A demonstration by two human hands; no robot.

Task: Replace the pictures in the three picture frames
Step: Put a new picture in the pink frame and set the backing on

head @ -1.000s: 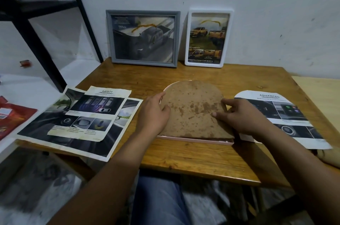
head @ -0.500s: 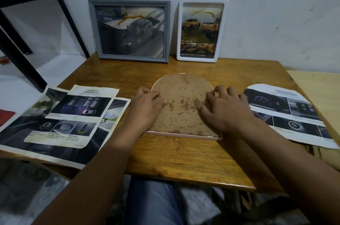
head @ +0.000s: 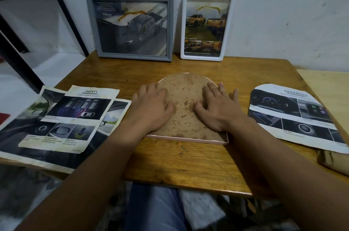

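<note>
Bare counter ahead and in front; papers and frames close the sides and back.

Open wood of the counter (head: 132,72) runs between the arched pink frame (head: 186,113) under both hands and the grey frame (head: 130,26) and white frame (head: 206,26) leaning at the wall. The near strip is bare too. The stacked car pictures (head: 62,121) fill the left edge; the arched cut picture (head: 294,115) lies on the right.

Three picture frames: grey frame (head: 129,27), white frame (head: 207,26), pink arched frame (head: 186,109). Three loose prints: (head: 75,115), (head: 56,136), (head: 294,115). Two hands: (head: 151,109), (head: 219,108).
</note>
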